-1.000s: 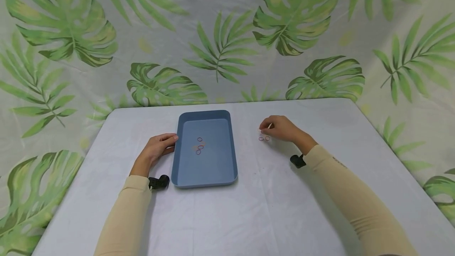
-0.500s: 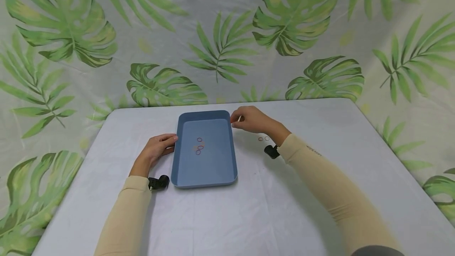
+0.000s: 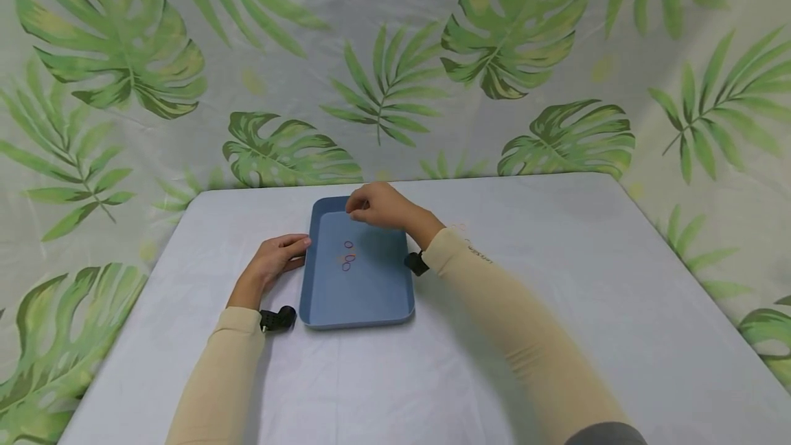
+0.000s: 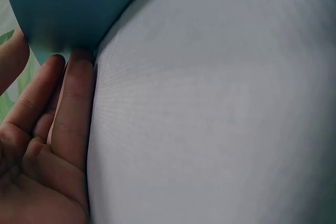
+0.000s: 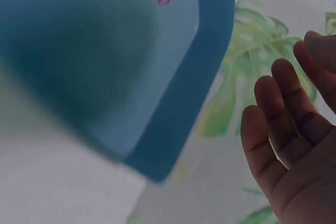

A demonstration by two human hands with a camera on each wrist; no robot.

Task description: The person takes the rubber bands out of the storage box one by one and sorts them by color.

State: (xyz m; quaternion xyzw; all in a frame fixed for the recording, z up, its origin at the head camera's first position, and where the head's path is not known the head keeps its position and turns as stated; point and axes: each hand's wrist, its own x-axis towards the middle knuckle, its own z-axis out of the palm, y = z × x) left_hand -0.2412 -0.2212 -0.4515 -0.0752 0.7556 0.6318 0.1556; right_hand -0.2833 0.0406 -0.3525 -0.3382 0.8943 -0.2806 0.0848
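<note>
A blue rectangular tray lies on the table with several small red and orange rubber bands inside. My left hand holds the tray's left side. In the left wrist view, its fingers press the outer wall and the thumb reaches the rim. My right hand is above the far part of the tray, thumb and index together in a pinch. Any band at those fingertips is too small to make out now. The right wrist view shows the other fingers loosely bent.
A few thin rubber bands lie on the white tablecloth right of the tray, partly hidden by the right sleeve. A leaf-patterned cloth hangs behind the table. Each wrist wears a small black camera.
My right hand has moved left from the bands on the table, past the tray's right rim, to above the tray; red showed at its fingertips on the way. The left hand stays put.
</note>
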